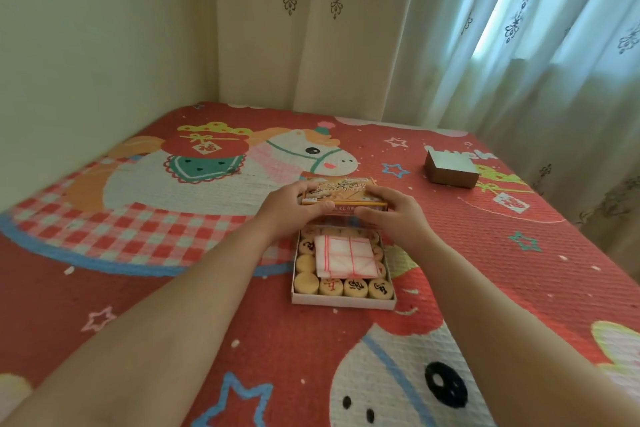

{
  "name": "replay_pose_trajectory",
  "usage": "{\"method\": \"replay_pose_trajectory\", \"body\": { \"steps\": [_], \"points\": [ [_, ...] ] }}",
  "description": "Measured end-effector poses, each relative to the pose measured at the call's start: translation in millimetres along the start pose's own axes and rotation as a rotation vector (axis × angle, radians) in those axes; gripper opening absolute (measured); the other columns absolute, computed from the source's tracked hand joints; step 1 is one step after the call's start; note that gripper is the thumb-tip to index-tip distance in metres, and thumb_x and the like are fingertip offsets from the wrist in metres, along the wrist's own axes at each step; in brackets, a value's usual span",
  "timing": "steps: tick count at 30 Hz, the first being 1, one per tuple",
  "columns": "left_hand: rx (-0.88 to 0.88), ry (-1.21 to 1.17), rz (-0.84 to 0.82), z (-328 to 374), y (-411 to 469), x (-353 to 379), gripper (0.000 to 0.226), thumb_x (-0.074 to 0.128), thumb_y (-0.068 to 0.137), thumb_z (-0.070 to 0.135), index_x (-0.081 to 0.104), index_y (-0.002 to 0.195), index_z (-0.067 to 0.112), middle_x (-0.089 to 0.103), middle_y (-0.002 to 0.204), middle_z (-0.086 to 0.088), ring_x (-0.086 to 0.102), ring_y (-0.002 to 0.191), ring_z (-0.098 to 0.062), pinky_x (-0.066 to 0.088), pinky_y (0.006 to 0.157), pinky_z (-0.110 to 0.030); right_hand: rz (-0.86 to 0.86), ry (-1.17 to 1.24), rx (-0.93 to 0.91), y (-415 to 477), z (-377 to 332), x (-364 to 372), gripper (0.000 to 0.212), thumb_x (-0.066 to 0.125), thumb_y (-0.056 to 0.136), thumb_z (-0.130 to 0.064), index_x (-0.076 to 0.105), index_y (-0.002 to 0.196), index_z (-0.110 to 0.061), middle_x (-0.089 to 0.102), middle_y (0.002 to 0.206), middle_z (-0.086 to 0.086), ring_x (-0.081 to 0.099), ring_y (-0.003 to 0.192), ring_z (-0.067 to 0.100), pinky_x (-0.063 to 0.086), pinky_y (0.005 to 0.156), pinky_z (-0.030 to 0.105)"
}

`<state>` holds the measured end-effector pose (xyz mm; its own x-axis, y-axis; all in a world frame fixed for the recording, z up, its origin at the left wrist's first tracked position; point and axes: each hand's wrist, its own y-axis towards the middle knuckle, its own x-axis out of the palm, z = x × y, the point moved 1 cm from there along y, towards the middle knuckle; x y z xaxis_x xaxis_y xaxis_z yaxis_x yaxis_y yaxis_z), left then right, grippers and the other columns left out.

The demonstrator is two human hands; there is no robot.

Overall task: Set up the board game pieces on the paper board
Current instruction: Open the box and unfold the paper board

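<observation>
An open white game box (343,302) lies on the red bedspread in the middle of the view. Round wooden game pieces (355,288) with red and black characters fill it. On top of them rests a folded paper board (346,256) with red lines. Above the box's far end I hold its orange printed lid (341,194), lifted off. My left hand (289,210) grips the lid's left end and my right hand (391,215) grips its right end.
The bed (173,288) has a red quilt with cartoon horses. A small grey box (452,168) sits at the far right of it. Wall on the left, curtains behind and to the right.
</observation>
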<state>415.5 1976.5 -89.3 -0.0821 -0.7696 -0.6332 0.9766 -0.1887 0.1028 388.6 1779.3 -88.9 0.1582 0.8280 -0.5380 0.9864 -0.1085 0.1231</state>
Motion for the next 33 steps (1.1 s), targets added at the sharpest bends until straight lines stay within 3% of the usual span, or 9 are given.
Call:
{"method": "replay_pose_trajectory", "body": {
  "steps": [7, 15, 18, 22, 25, 27, 29, 31, 33],
  "points": [
    [0.0, 0.186, -0.053, -20, 39, 15, 0.058, 0.064, 0.08, 0.047, 0.048, 0.134, 0.032, 0.045, 0.144, -0.004, 0.042, 0.131, -0.025, 0.037, 0.105, -0.037, -0.051, -0.26, -0.028, 34, 25, 1, 0.052, 0.071, 0.077, -0.035, 0.055, 0.126, -0.033, 0.054, 0.133, -0.001, 0.049, 0.12, 0.019, 0.036, 0.093, 0.027],
    [0.028, 0.273, -0.009, -29, 75, 20, 0.056, 0.057, 0.083, 0.053, 0.046, 0.135, 0.036, 0.047, 0.143, -0.005, 0.043, 0.129, -0.027, 0.036, 0.105, -0.039, -0.01, -0.346, -0.086, 70, 37, 5, 0.052, 0.069, 0.077, -0.044, 0.055, 0.126, -0.034, 0.054, 0.135, -0.002, 0.044, 0.126, 0.023, 0.035, 0.104, 0.037],
    [0.036, 0.293, 0.029, -31, 83, 25, 0.055, 0.055, 0.084, 0.054, 0.046, 0.135, 0.037, 0.049, 0.14, -0.006, 0.045, 0.127, -0.027, 0.038, 0.103, -0.038, -0.008, -0.354, -0.093, 79, 41, 6, 0.051, 0.068, 0.079, -0.043, 0.054, 0.127, -0.033, 0.054, 0.135, -0.001, 0.044, 0.127, 0.023, 0.035, 0.103, 0.033],
    [0.037, 0.36, 0.068, -29, 81, 29, 0.054, 0.051, 0.087, 0.054, 0.043, 0.137, 0.036, 0.052, 0.138, -0.007, 0.047, 0.124, -0.028, 0.04, 0.1, -0.036, -0.019, -0.411, -0.097, 83, 42, 8, 0.053, 0.062, 0.083, -0.044, 0.048, 0.133, -0.033, 0.051, 0.137, 0.001, 0.043, 0.128, 0.026, 0.035, 0.103, 0.035],
    [0.049, 0.263, 0.098, -24, 72, 27, 0.054, 0.052, 0.088, 0.049, 0.044, 0.138, 0.029, 0.052, 0.137, -0.007, 0.048, 0.124, -0.026, 0.04, 0.102, -0.037, -0.028, -0.468, -0.094, 78, 42, 9, 0.058, 0.059, 0.085, -0.045, 0.039, 0.138, -0.033, 0.048, 0.14, 0.003, 0.041, 0.129, 0.028, 0.035, 0.103, 0.038],
    [0.051, 0.118, 0.199, -18, 58, 23, 0.047, 0.055, 0.089, 0.041, 0.052, 0.132, 0.02, 0.058, 0.129, -0.004, 0.054, 0.112, -0.018, 0.042, 0.094, -0.03, -0.008, -0.437, -0.091, 70, 39, 7, 0.061, 0.06, 0.085, -0.042, 0.035, 0.14, -0.032, 0.047, 0.14, 0.005, 0.039, 0.129, 0.028, 0.034, 0.104, 0.038],
    [0.054, 0.05, 0.288, -13, 42, 17, 0.033, 0.057, 0.09, 0.033, 0.064, 0.114, 0.013, 0.065, 0.104, 0.0, 0.056, 0.089, -0.011, 0.043, 0.074, -0.021, 0.052, -0.341, -0.094, 56, 35, 3, 0.056, 0.061, 0.086, -0.038, 0.041, 0.137, -0.03, 0.048, 0.139, 0.004, 0.04, 0.129, 0.024, 0.033, 0.104, 0.037],
    [0.053, 0.025, 0.278, -12, 25, 12, 0.021, 0.059, 0.088, 0.029, 0.068, 0.093, 0.01, 0.062, 0.078, 0.007, 0.054, 0.074, -0.008, 0.04, 0.062, -0.018, 0.092, -0.224, -0.104, 40, 31, -1, 0.045, 0.062, 0.086, -0.034, 0.053, 0.129, -0.026, 0.054, 0.132, 0.001, 0.046, 0.124, 0.019, 0.036, 0.103, 0.035],
    [0.047, 0.015, 0.232, -11, 6, 7, 0.018, 0.061, 0.088, 0.025, 0.067, 0.078, 0.012, 0.058, 0.067, 0.011, 0.054, 0.068, -0.007, 0.037, 0.061, -0.019, 0.069, -0.108, -0.119, 21, 24, -3, 0.035, 0.064, 0.085, -0.031, 0.062, 0.119, -0.024, 0.062, 0.121, -0.003, 0.053, 0.114, 0.014, 0.042, 0.1, 0.036]
  ]
}}
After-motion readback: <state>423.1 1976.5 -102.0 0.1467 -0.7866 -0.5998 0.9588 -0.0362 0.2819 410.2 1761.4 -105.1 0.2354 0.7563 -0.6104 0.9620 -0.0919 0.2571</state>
